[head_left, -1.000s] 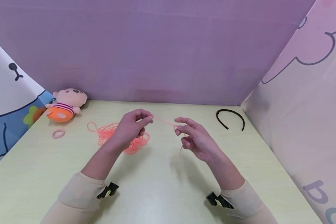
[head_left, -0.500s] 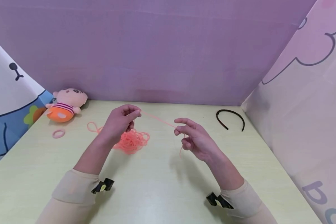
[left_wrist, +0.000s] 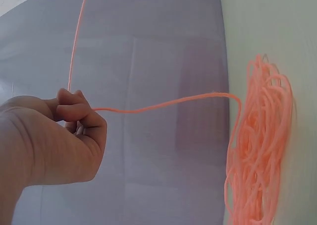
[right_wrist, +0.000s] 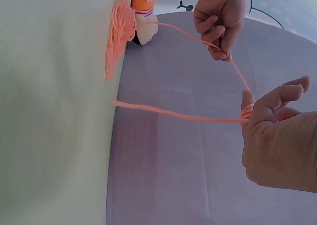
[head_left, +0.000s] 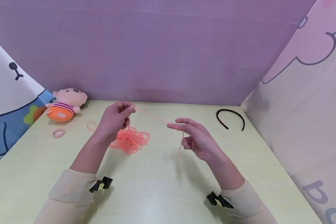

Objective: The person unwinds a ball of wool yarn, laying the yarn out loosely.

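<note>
My left hand pinches a coral yarn strand between thumb and finger, raised left of the right hand. The strand slants down from there to my right hand, where several turns circle one extended finger; a finger above it is also stretched out, and the lower fingers are curled. A loose yarn tail hangs from these turns, best seen in the right wrist view. In the left wrist view a slack length of yarn joins the left hand to the tangled yarn pile on the table.
A plush doll in orange and stripes leans at the back left corner of the table. In front of it lies a pink ring. A dark headband lies at the back right. Fabric walls enclose the back and sides.
My left hand has moved left and away, drawing the strand longer. The right hand stays in place; its yarn-wrapped finger has straightened out, with the turns now showing. More of the pile is uncovered.
</note>
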`<state>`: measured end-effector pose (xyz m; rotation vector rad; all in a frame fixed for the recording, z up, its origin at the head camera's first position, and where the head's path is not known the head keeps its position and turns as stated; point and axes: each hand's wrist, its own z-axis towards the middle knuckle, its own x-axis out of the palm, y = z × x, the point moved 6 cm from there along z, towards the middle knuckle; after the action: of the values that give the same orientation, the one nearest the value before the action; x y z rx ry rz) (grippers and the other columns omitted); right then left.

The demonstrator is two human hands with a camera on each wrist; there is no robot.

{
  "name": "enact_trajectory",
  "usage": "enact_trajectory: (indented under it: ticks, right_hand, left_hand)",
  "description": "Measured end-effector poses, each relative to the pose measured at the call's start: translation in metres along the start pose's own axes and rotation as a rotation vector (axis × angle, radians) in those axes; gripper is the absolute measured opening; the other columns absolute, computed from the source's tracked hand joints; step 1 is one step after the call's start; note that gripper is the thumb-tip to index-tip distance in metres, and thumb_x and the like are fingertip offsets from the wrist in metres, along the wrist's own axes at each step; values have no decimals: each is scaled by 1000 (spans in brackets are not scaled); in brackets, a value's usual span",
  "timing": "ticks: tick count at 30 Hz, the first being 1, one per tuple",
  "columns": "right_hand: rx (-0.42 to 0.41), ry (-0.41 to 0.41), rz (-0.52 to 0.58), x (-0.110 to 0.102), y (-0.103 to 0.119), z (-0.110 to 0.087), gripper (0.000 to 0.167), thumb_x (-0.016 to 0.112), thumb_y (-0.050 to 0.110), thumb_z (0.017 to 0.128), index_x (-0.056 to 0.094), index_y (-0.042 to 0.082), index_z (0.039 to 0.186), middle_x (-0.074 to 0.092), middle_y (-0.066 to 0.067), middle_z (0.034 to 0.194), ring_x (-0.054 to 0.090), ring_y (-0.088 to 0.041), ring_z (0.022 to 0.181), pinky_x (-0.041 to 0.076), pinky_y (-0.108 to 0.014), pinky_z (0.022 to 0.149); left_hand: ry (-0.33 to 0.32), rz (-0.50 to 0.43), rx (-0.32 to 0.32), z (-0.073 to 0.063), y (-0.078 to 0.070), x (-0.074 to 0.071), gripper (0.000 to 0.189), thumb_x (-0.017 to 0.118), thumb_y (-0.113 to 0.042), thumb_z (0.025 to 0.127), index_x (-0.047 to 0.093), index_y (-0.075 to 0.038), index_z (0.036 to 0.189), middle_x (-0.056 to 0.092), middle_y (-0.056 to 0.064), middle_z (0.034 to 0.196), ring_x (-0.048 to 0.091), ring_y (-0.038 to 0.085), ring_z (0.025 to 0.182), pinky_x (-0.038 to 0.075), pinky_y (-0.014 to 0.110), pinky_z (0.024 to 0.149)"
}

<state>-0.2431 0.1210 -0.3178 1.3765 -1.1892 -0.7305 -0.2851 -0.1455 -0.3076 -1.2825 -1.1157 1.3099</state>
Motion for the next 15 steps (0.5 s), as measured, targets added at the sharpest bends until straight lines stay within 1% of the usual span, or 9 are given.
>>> enact_trajectory:
  ticks: [4,7,9,12,15]
  right_hand:
    - [-13,-27,33,-3,1,0,34,58,12,100,54,5,133,64,-2,136,53,-11,49,42,-19,51]
    - [-24,-56,54,-6,2,0,34,57,11,100,55,5,134,64,-2,136,52,-12,50,43,-18,51]
    - [-27,-67,70,-7,2,0,35,56,11,100,54,4,135,64,-3,136,50,-12,50,42,-18,50]
    - [-26,-77,87,-8,3,0,37,54,10,100,53,3,137,64,-4,136,48,-12,50,40,-17,49]
    - [-24,-85,100,-8,3,0,37,53,10,100,53,3,136,64,-4,135,48,-12,51,39,-18,48]
  left_hand:
    - [-17,-8,-5,1,1,-2,24,58,-25,105,60,-5,118,59,4,100,47,8,58,40,20,52]
    - [-47,-6,-9,2,2,-7,25,58,-26,105,60,-5,117,59,4,100,48,8,58,41,20,52]
    - [-82,-6,-16,2,3,-14,25,57,-27,105,59,-5,118,59,3,101,49,7,58,42,20,52]
    - [-146,-13,-42,3,4,-29,26,56,-28,106,58,-6,120,58,1,103,50,6,60,44,19,52]
    - [-210,-62,-80,3,8,-45,21,55,-28,106,57,-11,118,57,0,105,51,6,62,44,19,52]
